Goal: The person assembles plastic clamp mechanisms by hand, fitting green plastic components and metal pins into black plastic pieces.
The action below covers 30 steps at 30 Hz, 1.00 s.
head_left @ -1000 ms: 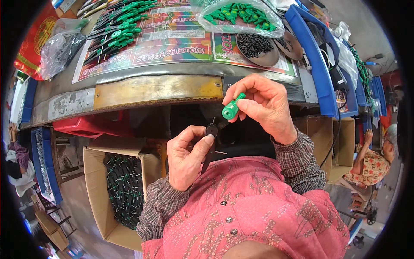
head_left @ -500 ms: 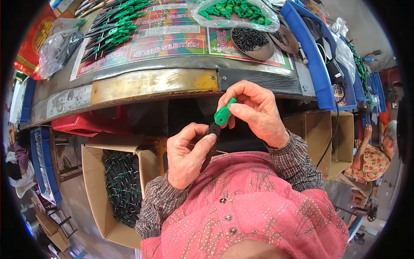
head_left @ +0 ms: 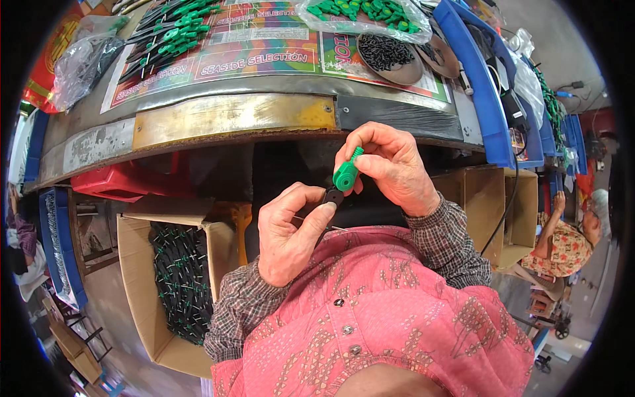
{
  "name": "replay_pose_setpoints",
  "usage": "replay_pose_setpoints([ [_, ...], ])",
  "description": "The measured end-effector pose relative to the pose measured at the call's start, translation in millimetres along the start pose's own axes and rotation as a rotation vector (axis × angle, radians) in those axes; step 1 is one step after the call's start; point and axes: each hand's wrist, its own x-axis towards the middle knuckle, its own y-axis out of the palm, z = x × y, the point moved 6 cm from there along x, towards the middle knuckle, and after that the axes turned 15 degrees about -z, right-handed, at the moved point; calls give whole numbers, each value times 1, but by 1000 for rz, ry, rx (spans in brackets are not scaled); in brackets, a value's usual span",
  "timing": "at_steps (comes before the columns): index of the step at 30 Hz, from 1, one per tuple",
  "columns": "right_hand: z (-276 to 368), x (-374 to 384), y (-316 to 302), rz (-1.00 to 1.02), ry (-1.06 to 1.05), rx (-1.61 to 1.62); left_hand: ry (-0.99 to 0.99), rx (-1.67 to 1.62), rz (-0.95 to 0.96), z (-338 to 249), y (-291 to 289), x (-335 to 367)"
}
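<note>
Between thumb and fingers my left hand (head_left: 291, 228) pinches a black plastic piece (head_left: 335, 196) with a round, holed end; the rest of it is hidden in the palm, and a thin metal rod pokes out beside it. My right hand (head_left: 390, 165) grips a green plastic piece (head_left: 345, 177) by its ribbed stem, its round end facing down and left. The two round ends meet or nearly meet in front of my chest; whether they are joined I cannot tell.
Ahead is a metal-edged workbench (head_left: 231, 120) bearing green-and-black assemblies (head_left: 173, 36), a bag of green pieces (head_left: 370, 14) and a dish of small black parts (head_left: 390, 59). A carton of assemblies (head_left: 182, 284) stands left, blue trays (head_left: 473, 79) right. Another person (head_left: 562, 245) sits far right.
The view has shifted slightly. Both hands keep their grips, and the green piece's round end has turned a little against the black piece.
</note>
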Motion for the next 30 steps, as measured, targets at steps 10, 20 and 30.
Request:
replay_pose_setpoints([
  [10, -6, -6, 3, 50, 18, -54, 57, 84, -20, 5, 2, 1],
  [20, 0, -10, 5, 90, -54, -96, 331, 239, -107, -12, 1, 0],
  [30, -3, -10, 8, 152, -112, -141, 421, 242, -66, -14, 3, 0],
])
